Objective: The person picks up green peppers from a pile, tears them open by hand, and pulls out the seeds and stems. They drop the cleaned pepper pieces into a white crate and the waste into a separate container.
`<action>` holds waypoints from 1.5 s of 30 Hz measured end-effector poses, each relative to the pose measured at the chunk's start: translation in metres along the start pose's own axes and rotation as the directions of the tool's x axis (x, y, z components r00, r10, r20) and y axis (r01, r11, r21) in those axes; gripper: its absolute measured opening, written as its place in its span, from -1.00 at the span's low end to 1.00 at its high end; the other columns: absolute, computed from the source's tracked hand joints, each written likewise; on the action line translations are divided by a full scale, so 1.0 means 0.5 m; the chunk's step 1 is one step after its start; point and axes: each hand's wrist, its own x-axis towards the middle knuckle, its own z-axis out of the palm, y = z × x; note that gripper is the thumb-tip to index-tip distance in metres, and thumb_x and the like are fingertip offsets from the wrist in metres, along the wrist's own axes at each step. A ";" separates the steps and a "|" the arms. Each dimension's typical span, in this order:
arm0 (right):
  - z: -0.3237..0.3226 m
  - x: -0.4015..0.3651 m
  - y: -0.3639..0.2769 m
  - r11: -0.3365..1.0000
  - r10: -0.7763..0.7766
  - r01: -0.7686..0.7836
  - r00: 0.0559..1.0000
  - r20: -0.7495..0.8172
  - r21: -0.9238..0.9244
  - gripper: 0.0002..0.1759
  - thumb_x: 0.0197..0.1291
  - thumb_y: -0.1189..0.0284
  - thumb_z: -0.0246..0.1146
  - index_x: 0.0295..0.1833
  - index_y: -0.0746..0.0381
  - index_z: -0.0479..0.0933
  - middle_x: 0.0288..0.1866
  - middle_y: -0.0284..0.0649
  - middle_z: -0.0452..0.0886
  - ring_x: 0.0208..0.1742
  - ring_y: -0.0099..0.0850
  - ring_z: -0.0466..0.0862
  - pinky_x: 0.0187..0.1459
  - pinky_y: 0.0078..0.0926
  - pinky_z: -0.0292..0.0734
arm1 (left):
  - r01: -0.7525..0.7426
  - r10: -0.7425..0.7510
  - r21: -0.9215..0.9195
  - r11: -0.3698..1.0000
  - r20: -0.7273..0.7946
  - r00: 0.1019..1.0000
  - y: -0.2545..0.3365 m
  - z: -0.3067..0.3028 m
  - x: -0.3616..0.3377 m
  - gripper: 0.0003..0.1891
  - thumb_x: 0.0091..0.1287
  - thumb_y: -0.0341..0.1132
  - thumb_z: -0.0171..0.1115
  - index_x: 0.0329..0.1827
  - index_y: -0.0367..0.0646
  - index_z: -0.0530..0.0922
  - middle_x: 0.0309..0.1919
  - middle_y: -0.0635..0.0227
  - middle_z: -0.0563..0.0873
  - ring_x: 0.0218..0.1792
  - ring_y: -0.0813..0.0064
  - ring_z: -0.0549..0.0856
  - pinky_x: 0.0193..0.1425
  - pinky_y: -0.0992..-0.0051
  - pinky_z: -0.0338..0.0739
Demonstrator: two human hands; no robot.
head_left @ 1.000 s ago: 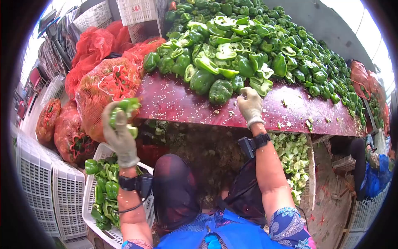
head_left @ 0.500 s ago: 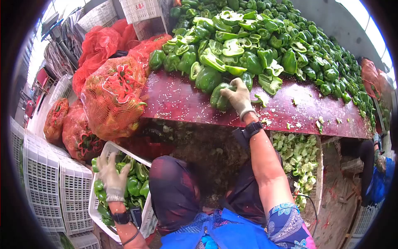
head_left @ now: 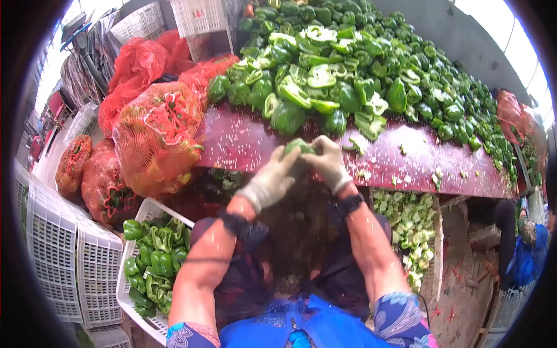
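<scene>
A green pepper (head_left: 298,148) is held between my two gloved hands, just over the front edge of the red table (head_left: 243,145). My left hand (head_left: 271,178) has its fingers around the pepper's left side. On the right side my right hand (head_left: 328,161) grips it with curled fingers. Behind them a large pile of green peppers (head_left: 400,95) covers the back of the table, with opened halves (head_left: 321,76) on top. White seeds and small green scraps lie on the table surface.
A white crate of green peppers (head_left: 121,284) stands at the lower left, near stacked white crates (head_left: 53,255). Filled red mesh bags (head_left: 156,136) lean at the table's left end. A container of pale green cores (head_left: 439,243) sits below the table. A person in blue (head_left: 531,249) is at far right.
My left hand has moved from the crate up to the table edge. My right hand has drawn the pepper off the table toward me, and both hands now hold it.
</scene>
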 end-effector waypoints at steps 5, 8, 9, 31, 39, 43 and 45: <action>0.002 0.000 -0.018 0.982 -0.189 0.186 0.977 -0.103 -0.039 -0.56 -0.12 0.44 0.63 -0.22 0.27 0.50 -0.28 -0.18 0.64 -0.26 -0.31 0.65 -0.20 -0.33 0.57 | 0.262 -0.309 -0.476 0.840 -0.022 0.951 -0.025 -0.024 0.003 -0.32 0.51 -0.29 0.27 0.62 -0.20 0.21 0.28 0.15 0.59 0.06 0.34 0.72 0.09 0.38 0.69; 0.030 -0.014 -0.020 0.937 -0.283 0.247 0.951 -0.124 -0.245 -0.59 -0.14 0.52 0.56 -0.23 0.25 0.46 -0.33 -0.16 0.57 -0.28 -0.25 0.59 -0.25 -0.32 0.52 | 0.424 -0.586 -0.868 0.257 0.210 0.783 0.004 -0.042 -0.001 -0.33 0.57 -0.09 0.25 0.61 -0.18 0.25 0.20 0.21 0.63 -0.02 0.35 0.75 -0.05 0.30 0.77; 0.033 -0.023 -0.038 0.889 -0.402 0.356 0.908 -0.118 -0.288 -0.58 -0.15 0.54 0.54 -0.21 0.25 0.45 -0.25 -0.16 0.59 -0.19 -0.20 0.60 -0.20 -0.29 0.54 | 0.404 -0.566 -0.871 0.281 0.190 0.802 -0.014 -0.039 -0.014 -0.33 0.57 0.05 0.20 0.60 -0.13 0.27 0.17 0.23 0.65 0.02 0.32 0.74 -0.02 0.20 0.78; 0.052 -0.104 -0.140 0.957 -0.191 0.155 0.973 0.127 0.247 -0.51 -0.15 0.28 0.55 -0.23 0.31 0.47 -0.40 -0.12 0.57 -0.35 -0.39 0.61 -0.28 -0.31 0.55 | 0.188 -0.474 -0.662 0.725 -0.283 0.834 0.107 -0.048 -0.014 -0.73 0.39 -0.21 0.40 -0.20 -0.31 0.69 -0.41 0.44 0.73 -0.36 0.67 0.67 -0.23 0.55 0.60; 0.055 -0.100 -0.152 0.942 -0.267 0.262 0.964 -0.002 0.212 -0.54 -0.17 0.25 0.57 -0.36 0.32 0.49 -0.46 -0.09 0.52 -0.47 -0.21 0.57 -0.37 -0.26 0.50 | 0.214 -0.592 -0.897 0.387 -0.063 0.803 0.116 -0.063 0.025 -0.74 0.44 -0.30 0.29 -0.46 -0.14 0.62 -0.54 0.59 0.62 -0.51 0.78 0.53 -0.41 0.63 0.38; 0.049 -0.112 -0.166 0.945 -0.327 0.320 0.933 -0.151 -0.069 -0.55 -0.20 0.21 0.56 -0.38 0.27 0.50 -0.45 -0.11 0.54 -0.43 -0.09 0.61 -0.38 -0.18 0.52 | 0.072 -0.324 -0.648 0.758 -0.280 0.904 0.068 -0.036 0.032 -0.89 0.38 -0.36 0.31 -0.20 -0.23 0.65 -0.41 0.43 0.68 -0.38 0.62 0.65 -0.27 0.50 0.54; 0.054 -0.108 -0.166 0.908 -0.393 0.339 0.892 -0.222 -0.246 -0.57 -0.19 0.18 0.55 -0.41 0.22 0.50 -0.46 -0.14 0.53 -0.40 -0.04 0.62 -0.39 -0.12 0.52 | -0.108 0.018 -0.191 0.976 -0.421 0.907 0.040 -0.010 0.032 -0.81 0.35 -0.39 0.31 -0.03 -0.26 0.65 -0.35 0.36 0.69 -0.29 0.53 0.70 -0.18 0.43 0.61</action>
